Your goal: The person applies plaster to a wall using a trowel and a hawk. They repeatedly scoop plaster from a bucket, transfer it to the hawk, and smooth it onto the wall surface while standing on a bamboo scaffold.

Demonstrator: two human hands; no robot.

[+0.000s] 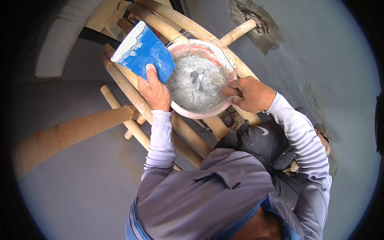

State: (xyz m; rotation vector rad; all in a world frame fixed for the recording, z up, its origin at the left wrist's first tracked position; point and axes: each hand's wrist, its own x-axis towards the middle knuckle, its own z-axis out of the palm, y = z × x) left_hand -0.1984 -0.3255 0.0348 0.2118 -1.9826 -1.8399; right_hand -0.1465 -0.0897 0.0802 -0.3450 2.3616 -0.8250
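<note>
Bucket (pixel 192 115) of grey paste (pixel 186 92) on bamboo poles (pixel 191 138), blue board (pixel 149 56) clasped in left hand (pixel 155 92), trowel (pixel 231 91) gripped in right hand (pixel 253 95), white curved logo (pixel 262 131) on dark trousers (pixel 256 142), patched grey wall (pixel 336 56)

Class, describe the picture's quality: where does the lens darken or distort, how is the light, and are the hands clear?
Head view: black corners round off the frame; the bamboo pole widens toward the left rim; light looks soft, without strong glare; left hand, right hand and bucket look fairly sharp.
</note>
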